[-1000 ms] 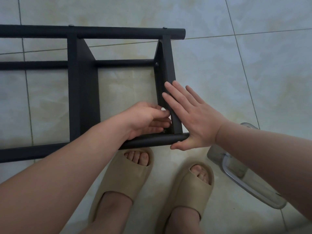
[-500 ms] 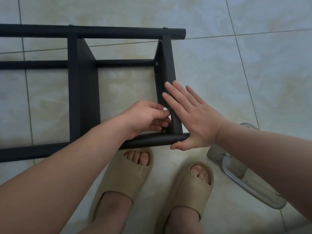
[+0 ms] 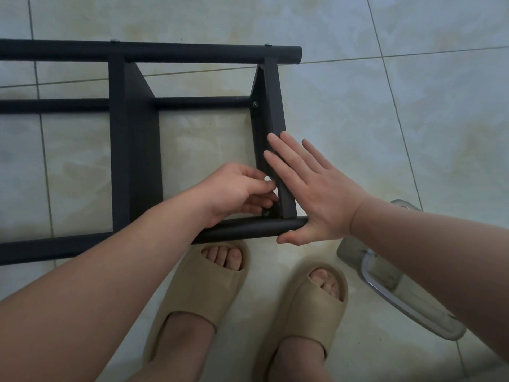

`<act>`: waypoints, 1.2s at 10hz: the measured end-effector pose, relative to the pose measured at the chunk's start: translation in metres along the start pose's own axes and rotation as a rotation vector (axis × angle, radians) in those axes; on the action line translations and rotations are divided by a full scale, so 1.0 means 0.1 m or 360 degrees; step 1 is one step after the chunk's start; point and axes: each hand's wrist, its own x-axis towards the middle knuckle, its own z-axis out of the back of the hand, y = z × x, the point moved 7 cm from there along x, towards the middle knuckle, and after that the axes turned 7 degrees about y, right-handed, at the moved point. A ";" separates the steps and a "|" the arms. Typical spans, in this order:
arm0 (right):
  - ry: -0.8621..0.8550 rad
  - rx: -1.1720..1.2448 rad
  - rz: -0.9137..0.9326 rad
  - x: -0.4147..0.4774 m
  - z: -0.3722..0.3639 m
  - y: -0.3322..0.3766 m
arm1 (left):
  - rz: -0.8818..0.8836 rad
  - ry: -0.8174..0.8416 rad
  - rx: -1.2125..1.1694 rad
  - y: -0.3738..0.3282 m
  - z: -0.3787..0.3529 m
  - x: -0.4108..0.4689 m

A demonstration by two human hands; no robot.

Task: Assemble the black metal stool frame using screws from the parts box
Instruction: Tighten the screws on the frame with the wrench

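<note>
Stool frame (image 3: 132,150) lies on the tiled floor (image 3: 413,106), long tubes running left to right; the joint that matters is the near right corner, where the cross plate (image 3: 271,106) meets the near tube (image 3: 248,230). The right hand (image 3: 311,194) is spread flat with straight fingers against the plate's outer face. The left hand (image 3: 234,191), nearer the screw (image 3: 266,214), curls its fingertips just above it from inside; whether they pinch it I cannot tell.
</note>
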 end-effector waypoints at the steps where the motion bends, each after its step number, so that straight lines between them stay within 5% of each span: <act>1: -0.0002 -0.0005 -0.0001 0.00 -0.01 0.00 | -0.0002 0.0001 0.0044 0.00 -0.02 -0.01; 7: -0.0010 -0.0001 0.0000 0.00 -0.01 0.00 | 0.0167 0.0049 -0.0310 0.08 -0.03 -0.01; 12: 0.0014 -0.0009 0.0000 0.00 -0.01 0.00 | 0.0013 0.0004 0.0369 -0.07 -0.01 -0.07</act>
